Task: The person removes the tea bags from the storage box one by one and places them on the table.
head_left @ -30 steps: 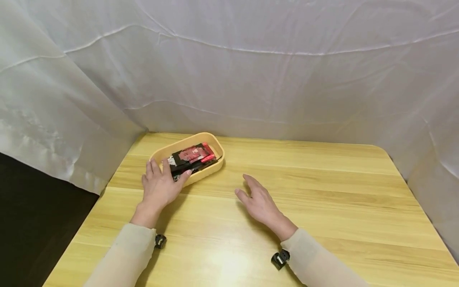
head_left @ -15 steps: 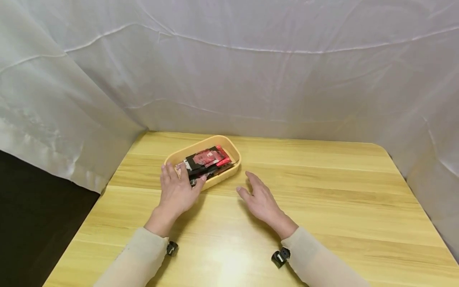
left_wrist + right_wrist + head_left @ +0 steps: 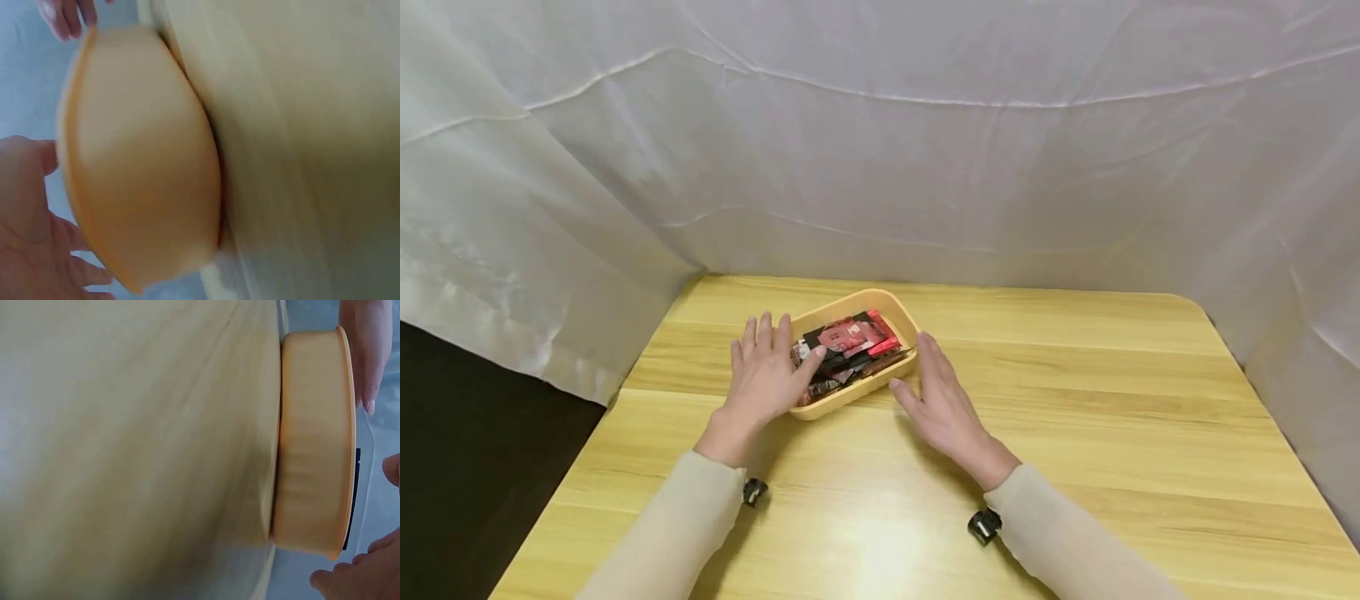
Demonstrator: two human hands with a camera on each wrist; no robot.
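Note:
A yellow-orange oblong bin (image 3: 848, 398) with rounded ends sits on the table, angled with its right end farther back. Inside lie several flat packets (image 3: 850, 337), black, dark red and bright red. My left hand (image 3: 762, 382) is at the bin's left end, fingers extended and spread, its thumb reaching over the near rim. At the right end, my right hand (image 3: 946, 410) has straight fingers along the outside of the rim. The bin's plain outer wall (image 3: 144, 156) fills the middle of the left wrist view. In the right wrist view, the long side wall (image 3: 315, 444) stands upright on the tabletop.
The wood-grain table (image 3: 1112, 400) extends right and toward me. A pale curtain (image 3: 962, 183) hangs behind its back edge and along both sides. Dark floor (image 3: 475, 467) shows at the left. Small black devices (image 3: 984, 527) are strapped at both wrists.
The bin with its packets has slid to the right, the left hand moving with it. Meanwhile the right hand has moved slightly forward, up to the bin's right end.

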